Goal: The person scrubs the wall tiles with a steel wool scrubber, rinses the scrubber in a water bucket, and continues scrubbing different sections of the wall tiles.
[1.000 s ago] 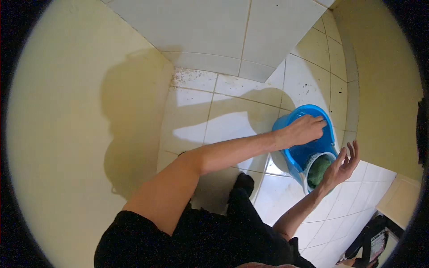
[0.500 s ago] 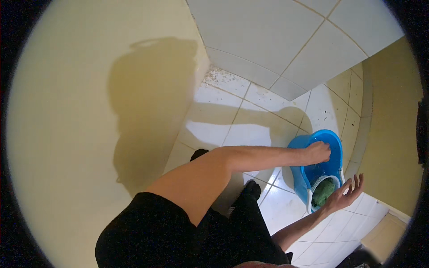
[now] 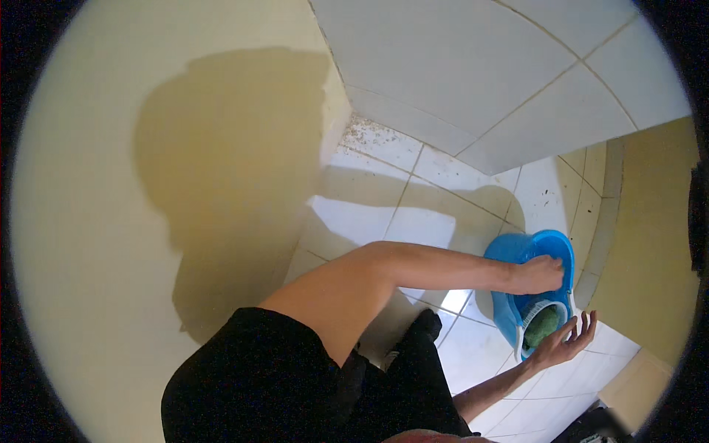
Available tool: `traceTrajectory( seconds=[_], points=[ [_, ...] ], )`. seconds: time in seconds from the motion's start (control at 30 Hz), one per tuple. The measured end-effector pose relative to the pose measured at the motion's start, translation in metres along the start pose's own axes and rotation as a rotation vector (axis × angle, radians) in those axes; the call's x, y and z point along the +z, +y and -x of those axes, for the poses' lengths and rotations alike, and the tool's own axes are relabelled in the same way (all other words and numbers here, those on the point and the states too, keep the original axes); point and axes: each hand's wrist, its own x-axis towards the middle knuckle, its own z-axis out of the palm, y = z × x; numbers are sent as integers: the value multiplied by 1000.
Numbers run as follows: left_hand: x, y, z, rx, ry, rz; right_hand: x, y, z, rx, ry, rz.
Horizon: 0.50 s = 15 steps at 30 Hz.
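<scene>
A blue mop bucket (image 3: pixel 507 304) stands on the tiled floor, with a white wringer basket (image 3: pixel 526 319) set in its nearer end. Inside that basket lies a bunched green cloth (image 3: pixel 541 327). My left hand (image 3: pixel 539 275) is closed over the bucket's open part, close to the right rim. Its fingertips are turned away, so what they grip, if anything, is hidden. Beside the basket, at the bucket's near right edge, my right hand (image 3: pixel 567 344) hangs with fingers spread and nothing in them; its wrist overlaps the rim.
A yellow wall (image 3: pixel 81 221) runs along the left, and a grey tiled block (image 3: pixel 473 81) stands ahead. Loose debris lies on the white floor tiles (image 3: pixel 380 138) in the corner. Another yellowish wall (image 3: pixel 650 244) closes the right side. My dark-clad foot (image 3: pixel 426 323) is near the bucket.
My left hand has shifted slightly toward the bucket's right rim and the wringer basket. The right hand stays spread beside the basket. The whole view has moved a little.
</scene>
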Motion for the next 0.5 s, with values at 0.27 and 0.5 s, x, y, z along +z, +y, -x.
traceTrajectory(
  seconds=[0.27,0.5],
  points=[
    [-16,-11,6,7,-158,-20,-12,-17,-5,-111,-8,103],
    [-24,-20,0,250,105,-61,-27,-30,19,-90,-16,93]
  ],
)
